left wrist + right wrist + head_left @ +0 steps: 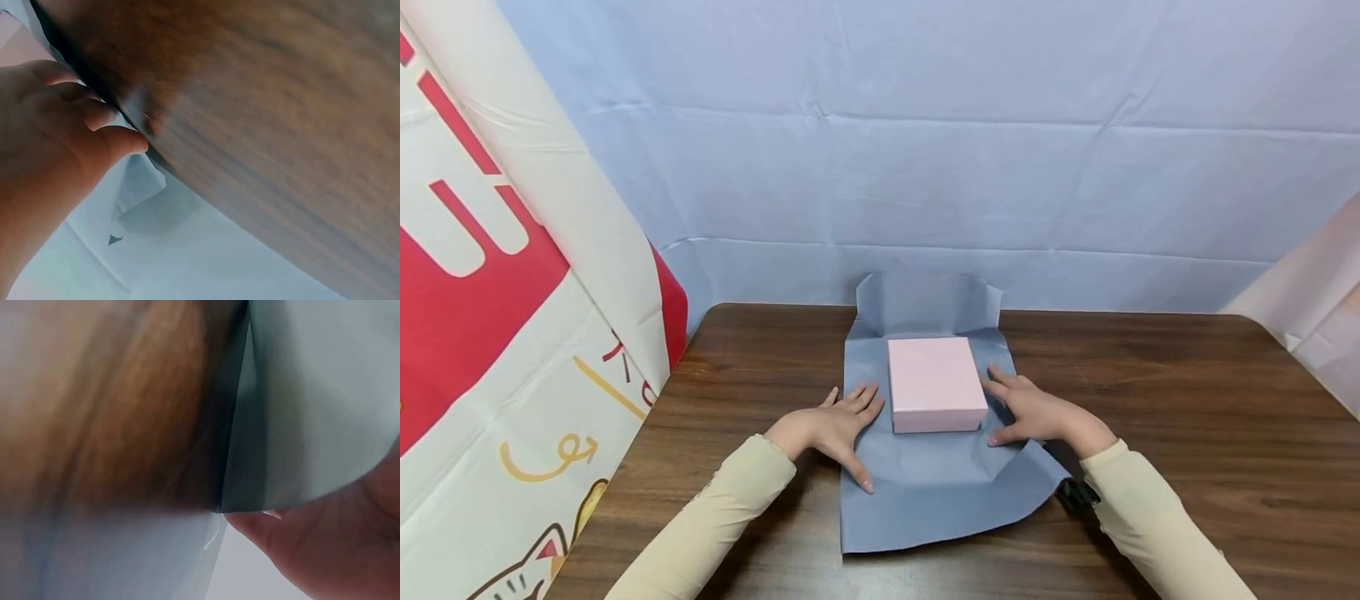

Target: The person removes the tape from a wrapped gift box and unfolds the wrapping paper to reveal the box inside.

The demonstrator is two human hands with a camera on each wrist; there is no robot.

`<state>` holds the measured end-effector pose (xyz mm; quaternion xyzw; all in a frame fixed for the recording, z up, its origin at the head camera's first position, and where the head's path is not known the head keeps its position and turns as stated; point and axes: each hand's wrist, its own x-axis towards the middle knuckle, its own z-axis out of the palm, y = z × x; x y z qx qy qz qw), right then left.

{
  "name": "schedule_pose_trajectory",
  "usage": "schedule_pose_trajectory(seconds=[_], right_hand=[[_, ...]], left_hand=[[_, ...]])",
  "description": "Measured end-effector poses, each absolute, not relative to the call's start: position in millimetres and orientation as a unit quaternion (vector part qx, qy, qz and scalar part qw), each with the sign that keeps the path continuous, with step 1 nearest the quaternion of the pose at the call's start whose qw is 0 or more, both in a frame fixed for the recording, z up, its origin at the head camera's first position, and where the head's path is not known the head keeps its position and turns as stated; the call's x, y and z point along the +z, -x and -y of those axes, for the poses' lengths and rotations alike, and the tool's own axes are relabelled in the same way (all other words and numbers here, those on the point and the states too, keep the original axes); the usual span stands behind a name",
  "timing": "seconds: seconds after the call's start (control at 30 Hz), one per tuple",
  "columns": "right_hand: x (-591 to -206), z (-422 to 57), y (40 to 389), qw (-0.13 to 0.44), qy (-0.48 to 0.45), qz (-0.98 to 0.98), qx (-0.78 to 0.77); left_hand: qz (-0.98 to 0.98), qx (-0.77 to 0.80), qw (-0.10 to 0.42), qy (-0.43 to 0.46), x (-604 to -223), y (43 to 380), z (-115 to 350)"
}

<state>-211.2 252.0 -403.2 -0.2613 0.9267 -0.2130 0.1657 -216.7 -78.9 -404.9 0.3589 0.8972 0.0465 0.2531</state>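
A pale pink square box (pixel 932 375) lies flat on a sheet of blue-grey paper (pixel 925 512). My left hand (pixel 835 425) rests with spread fingers on the paper's left edge, a little apart from the box. On the other side my right hand (pixel 1037 410) lies on the paper with its fingers spread, fingertips close beside the box; whether they touch it I cannot tell. The paper's near right corner curls up by the right wrist. In the right wrist view the raised paper (pixel 325 394) hides part of that hand (pixel 337 544).
The paper's far end stands up with creased flaps at the back edge of the brown wooden table (pixel 1180 400). Behind hangs a light blue cloth (pixel 925 183). A printed red and white cloth (pixel 497 333) is at the left. A small black object (pixel 1078 493) sits at the right wrist.
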Motion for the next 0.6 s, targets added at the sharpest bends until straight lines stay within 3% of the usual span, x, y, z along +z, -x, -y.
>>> schedule_pose_trajectory(seconds=[0.6], right_hand=[[-401.5, -254.6, 181.5, 0.221, 0.293, -0.912, -0.181]], left_hand=[[-0.903, 0.004, 0.230, -0.362, -408.0, 214.4, 77.2]])
